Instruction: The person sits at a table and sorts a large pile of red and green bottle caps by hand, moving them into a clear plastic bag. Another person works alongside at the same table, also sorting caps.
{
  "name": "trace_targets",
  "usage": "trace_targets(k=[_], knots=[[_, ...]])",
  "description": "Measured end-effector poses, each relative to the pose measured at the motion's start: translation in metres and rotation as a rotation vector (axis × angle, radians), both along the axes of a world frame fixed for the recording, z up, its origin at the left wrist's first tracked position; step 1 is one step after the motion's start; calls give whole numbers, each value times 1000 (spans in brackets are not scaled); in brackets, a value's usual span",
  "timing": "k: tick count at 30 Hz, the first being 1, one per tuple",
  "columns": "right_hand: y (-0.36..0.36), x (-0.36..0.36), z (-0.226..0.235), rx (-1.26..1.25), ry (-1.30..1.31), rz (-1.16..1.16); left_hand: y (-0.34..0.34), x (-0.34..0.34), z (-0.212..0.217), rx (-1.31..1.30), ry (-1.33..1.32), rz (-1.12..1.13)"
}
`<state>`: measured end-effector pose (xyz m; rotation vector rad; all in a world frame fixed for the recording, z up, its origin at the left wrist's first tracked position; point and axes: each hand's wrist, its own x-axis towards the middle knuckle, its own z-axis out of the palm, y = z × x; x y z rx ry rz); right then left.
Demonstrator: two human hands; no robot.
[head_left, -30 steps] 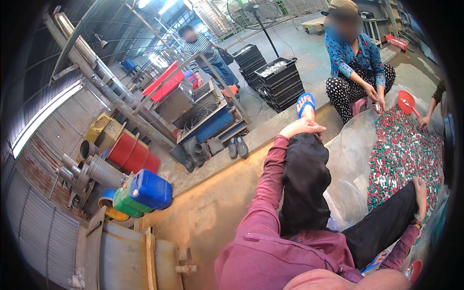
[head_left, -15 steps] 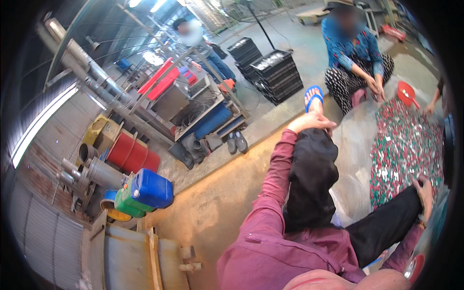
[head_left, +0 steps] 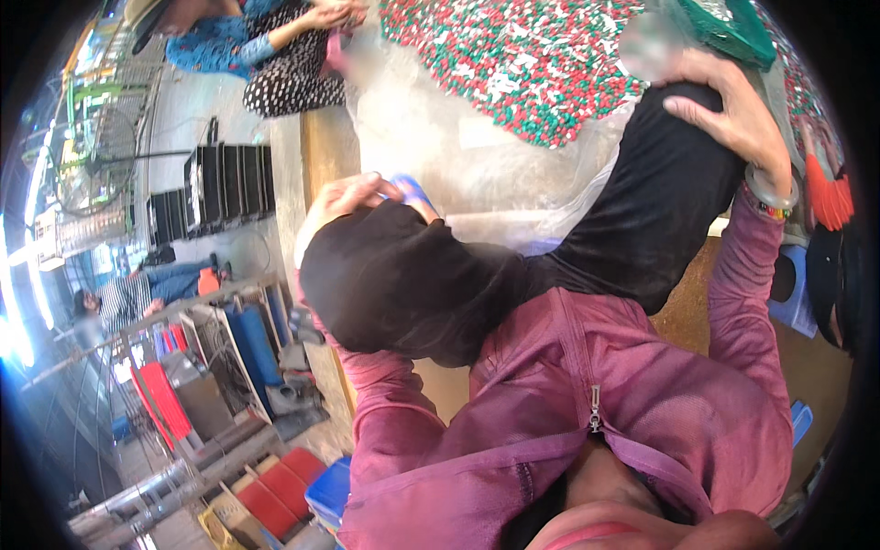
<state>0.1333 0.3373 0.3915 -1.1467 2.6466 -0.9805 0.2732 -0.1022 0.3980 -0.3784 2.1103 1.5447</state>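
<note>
My left hand (head_left: 337,203) lies on my left knee, its fingers stretched loosely over the black trouser leg and holding nothing. On my right knee rests my right hand (head_left: 747,119), with thumb and fingers apart and nothing in them. Bracelets circle that wrist. In front of my knees spreads a broad heap of small red, green and white pieces (head_left: 532,69) on a pale plastic sheet (head_left: 440,151). Neither hand touches the heap. A blue sandal (head_left: 414,194) shows past my left knee.
A green basket (head_left: 733,37) stands beyond my right hand. A person in a blue patterned top (head_left: 211,44) sits at the far left. Stacked black crates (head_left: 234,188), a blue container (head_left: 330,490) and a red drum (head_left: 284,486) are on the left. An orange-red sleeve (head_left: 830,192) shows at the right.
My view has swung to the right and down, so the heap now lies straight ahead. My hands remain on my knees; the right one has shifted its hold over the knee.
</note>
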Motion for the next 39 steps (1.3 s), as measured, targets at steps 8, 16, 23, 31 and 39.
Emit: trace_targets(k=[8, 16, 23, 31, 39], knots=[[15, 3, -1, -125, 38, -56, -47, -66, -123, -217, 671, -290], [29, 11, -5, -176, -22, -109, -127, -86, -290, -820, 334, 173], [3, 1, 1, -62, -69, -132, -124, -101, -274, -780, 313, 200], [-20, -38, -27, -65, 6, -71, -137, -130, -169, -643, 671, -25], [20, -19, -28, 77, -38, -259, -115, -164, -79, 728, 489, 796]])
